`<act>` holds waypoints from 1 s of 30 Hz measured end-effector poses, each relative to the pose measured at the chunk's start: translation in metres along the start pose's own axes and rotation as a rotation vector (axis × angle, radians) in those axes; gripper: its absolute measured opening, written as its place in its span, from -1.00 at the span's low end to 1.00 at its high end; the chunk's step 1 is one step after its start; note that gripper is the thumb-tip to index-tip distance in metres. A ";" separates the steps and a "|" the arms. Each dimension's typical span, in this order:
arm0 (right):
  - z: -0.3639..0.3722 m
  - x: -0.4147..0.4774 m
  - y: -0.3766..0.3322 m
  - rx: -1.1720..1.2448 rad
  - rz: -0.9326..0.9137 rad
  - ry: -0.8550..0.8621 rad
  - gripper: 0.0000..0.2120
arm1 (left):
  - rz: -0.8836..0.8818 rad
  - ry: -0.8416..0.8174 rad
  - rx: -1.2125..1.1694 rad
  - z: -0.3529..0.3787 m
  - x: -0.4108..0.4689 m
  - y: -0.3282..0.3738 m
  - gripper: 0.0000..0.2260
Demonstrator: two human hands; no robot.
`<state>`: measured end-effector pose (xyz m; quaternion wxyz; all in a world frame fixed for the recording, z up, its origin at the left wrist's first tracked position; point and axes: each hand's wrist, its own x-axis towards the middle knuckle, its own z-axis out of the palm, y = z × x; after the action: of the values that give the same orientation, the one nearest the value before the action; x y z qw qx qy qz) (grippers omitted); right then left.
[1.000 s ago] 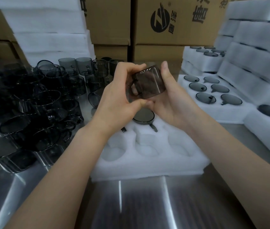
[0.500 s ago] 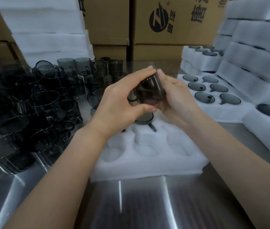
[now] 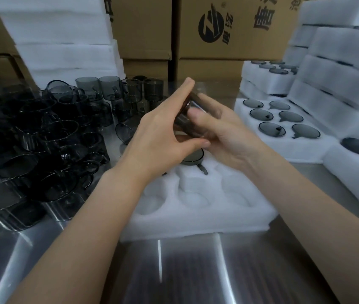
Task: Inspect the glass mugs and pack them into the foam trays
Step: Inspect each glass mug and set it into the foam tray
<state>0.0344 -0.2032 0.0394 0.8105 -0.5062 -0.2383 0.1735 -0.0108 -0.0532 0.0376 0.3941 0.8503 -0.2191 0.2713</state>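
Note:
A smoky grey glass mug (image 3: 192, 119) is held between both hands above the white foam tray (image 3: 198, 213). My left hand (image 3: 161, 137) grips it from the left, fingers over the top and thumb underneath. My right hand (image 3: 222, 130) cradles it from the right, with the thumb across its side. Most of the mug is hidden by my fingers. One mug (image 3: 192, 157) sits upside down in a far pocket of the tray, its handle pointing toward me. The near pockets hold nothing.
A heap of loose grey mugs (image 3: 42, 137) covers the steel table (image 3: 174, 270) at left. Filled foam trays (image 3: 284, 126) lie and stack at right. A stack of foam sheets (image 3: 60, 40) and cardboard boxes (image 3: 218, 29) stand behind.
Both hands lowered the mug and turned it; my left fingers now lie over its top and the mug is more hidden than before.

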 end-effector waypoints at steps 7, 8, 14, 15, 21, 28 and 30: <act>0.001 -0.002 0.003 -0.219 -0.132 0.047 -0.56 | -0.008 0.020 0.066 0.003 0.000 -0.003 -0.15; 0.001 -0.003 0.002 -0.237 -0.140 0.043 -0.58 | 0.002 0.024 0.049 0.003 0.000 -0.002 -0.15; 0.004 -0.006 -0.002 -0.173 -0.122 0.022 -0.66 | 0.066 0.008 -0.019 -0.002 0.000 -0.002 -0.17; 0.003 -0.007 -0.002 -0.159 -0.113 0.024 -0.68 | 0.078 0.001 -0.027 -0.002 0.000 -0.003 -0.17; 0.000 -0.005 -0.005 -0.066 -0.060 0.051 -0.72 | 0.130 -0.040 -0.051 -0.001 -0.001 -0.006 -0.20; -0.001 -0.002 -0.005 -0.039 -0.043 0.165 -0.83 | 0.147 -0.066 -0.046 0.001 -0.001 -0.006 -0.18; -0.001 0.000 -0.004 -0.042 -0.033 0.137 -0.72 | 0.136 -0.034 -0.043 0.000 -0.001 -0.005 -0.20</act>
<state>0.0354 -0.2061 0.0427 0.8168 -0.5298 -0.1943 0.1201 -0.0083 -0.0502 0.0339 0.3889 0.8293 -0.2889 0.2784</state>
